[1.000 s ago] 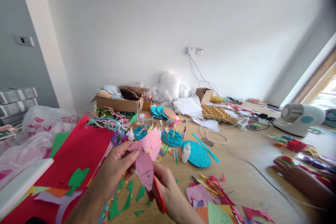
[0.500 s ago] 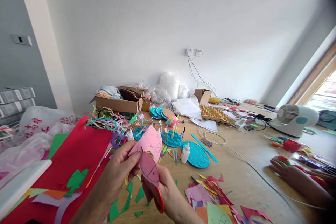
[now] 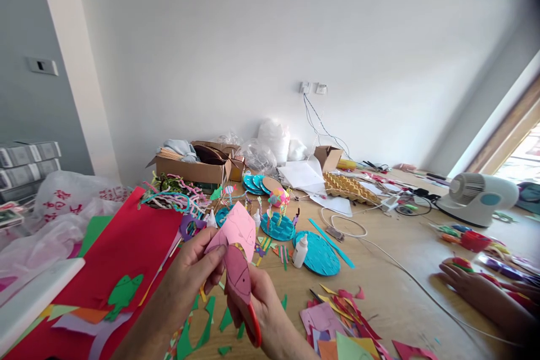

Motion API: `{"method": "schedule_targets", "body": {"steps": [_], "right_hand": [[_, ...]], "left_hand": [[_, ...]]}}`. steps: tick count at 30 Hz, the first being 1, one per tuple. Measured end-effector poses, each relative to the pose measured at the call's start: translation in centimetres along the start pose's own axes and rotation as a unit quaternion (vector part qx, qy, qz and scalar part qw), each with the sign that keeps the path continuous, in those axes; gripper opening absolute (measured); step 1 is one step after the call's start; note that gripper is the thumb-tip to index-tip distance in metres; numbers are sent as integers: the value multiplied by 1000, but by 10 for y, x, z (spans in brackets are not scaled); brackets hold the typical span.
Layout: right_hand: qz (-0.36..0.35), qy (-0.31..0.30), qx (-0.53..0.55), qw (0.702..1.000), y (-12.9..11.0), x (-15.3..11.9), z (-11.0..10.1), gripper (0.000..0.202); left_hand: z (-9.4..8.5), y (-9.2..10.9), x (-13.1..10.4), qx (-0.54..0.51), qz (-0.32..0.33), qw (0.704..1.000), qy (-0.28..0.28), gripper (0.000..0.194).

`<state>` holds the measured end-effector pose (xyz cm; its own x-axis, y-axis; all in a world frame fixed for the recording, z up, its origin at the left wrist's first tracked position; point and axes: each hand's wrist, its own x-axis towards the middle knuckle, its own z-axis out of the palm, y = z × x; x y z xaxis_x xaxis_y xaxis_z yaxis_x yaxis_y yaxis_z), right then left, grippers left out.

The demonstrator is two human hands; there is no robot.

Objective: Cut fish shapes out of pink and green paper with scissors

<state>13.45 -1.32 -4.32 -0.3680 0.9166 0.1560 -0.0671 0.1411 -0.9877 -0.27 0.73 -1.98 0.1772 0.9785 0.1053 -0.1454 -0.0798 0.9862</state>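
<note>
Pinched between the thumb and fingers of my left hand is a sheet of pink paper with fish outlines drawn on it. A partly cut, darker pink fish shape curls down from it toward my other hand. My right hand grips red-handled scissors; their blades are mostly hidden behind the paper. Green paper offcuts lie on the table below my hands. A green paper fish rests on the red paper to the left.
Blue round plates, a white glue bottle and colourful scraps lie to the right. A white cable crosses the table before a fan. Another person's hand is at far right. Cardboard boxes stand behind.
The view has shifted slightly, so the table's things sit a little further right and lower. The scissors and right hand have moved slightly left against the paper; both hands keep their hold.
</note>
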Motion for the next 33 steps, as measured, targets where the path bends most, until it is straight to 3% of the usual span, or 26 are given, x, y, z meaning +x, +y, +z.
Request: {"method": "schedule_targets", "body": {"steps": [13, 25, 33], "right_hand": [[-7, 9, 10, 1000, 0, -1, 0, 64], [-20, 25, 6, 999, 5, -2, 2, 68], [-44, 12, 13, 999, 9, -1, -1, 64]], "left_hand": [[3, -2, -1, -18, 4, 1000, 7, 28], [-5, -8, 2, 1, 6, 1000, -19, 26], [4, 0, -5, 9, 1, 1000, 27, 29]]}}
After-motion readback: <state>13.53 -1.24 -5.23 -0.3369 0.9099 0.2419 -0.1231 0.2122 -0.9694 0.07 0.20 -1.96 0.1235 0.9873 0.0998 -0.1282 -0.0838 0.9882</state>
